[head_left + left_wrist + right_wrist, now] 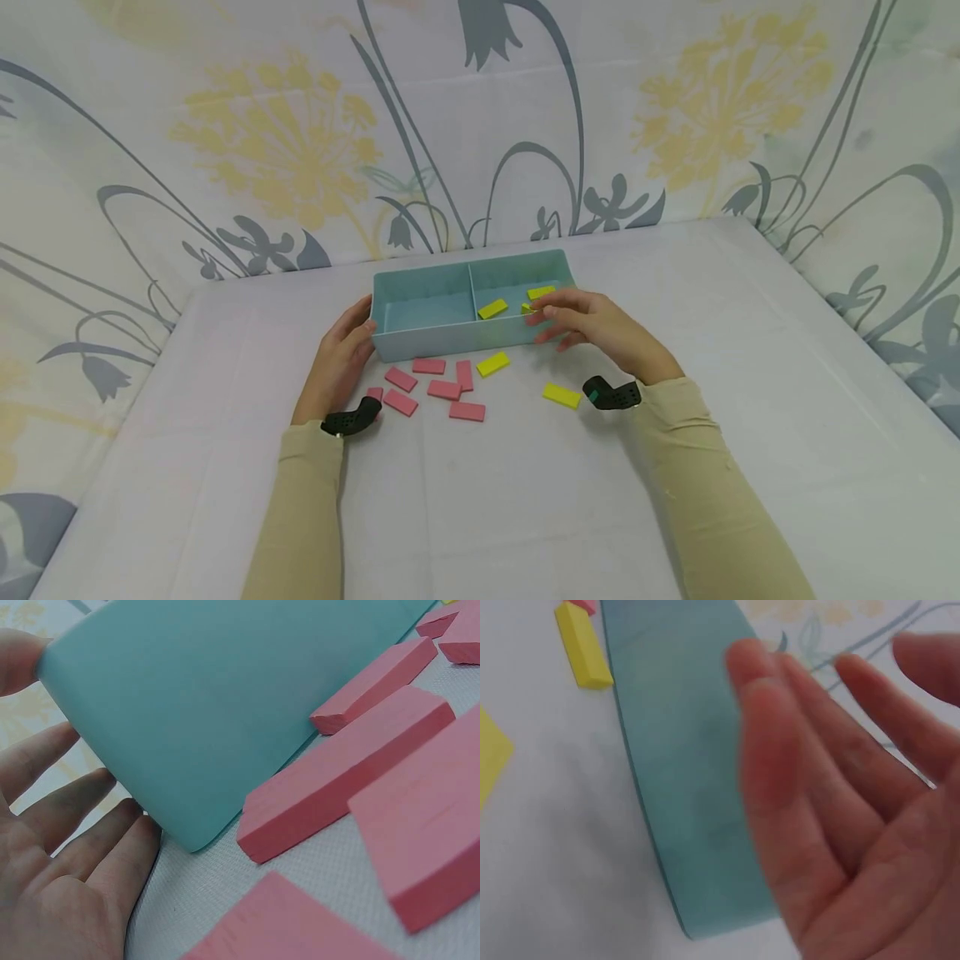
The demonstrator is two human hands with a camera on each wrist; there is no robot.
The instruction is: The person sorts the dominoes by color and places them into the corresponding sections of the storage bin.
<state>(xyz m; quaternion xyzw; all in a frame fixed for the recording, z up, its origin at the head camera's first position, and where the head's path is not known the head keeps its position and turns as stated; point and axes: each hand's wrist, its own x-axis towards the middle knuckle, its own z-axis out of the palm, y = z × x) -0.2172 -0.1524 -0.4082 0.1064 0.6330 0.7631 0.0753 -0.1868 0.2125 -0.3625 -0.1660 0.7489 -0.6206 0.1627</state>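
Observation:
A pale blue two-compartment box [420,340] stands on the cloth. My left hand [333,367] lies against its left end; in the left wrist view, the thumb [19,660] is at the upper corner and the extended fingers touch the end wall. My right hand [596,327] hovers over the front wall of the right compartment, fingers loosely bent and nothing seen between them. Inside that compartment lie yellow blocks, one by the divider [492,309], one farther back [542,292], and another partly hidden by my fingertips. The left compartment holds nothing visible.
Several flat pink blocks [445,389] lie scattered before the box, near my left hand. Two yellow blocks lie on the cloth, one close to the box [492,364], the other near my right wrist [562,396]. A flower-patterned curtain [480,125] hangs behind the table.

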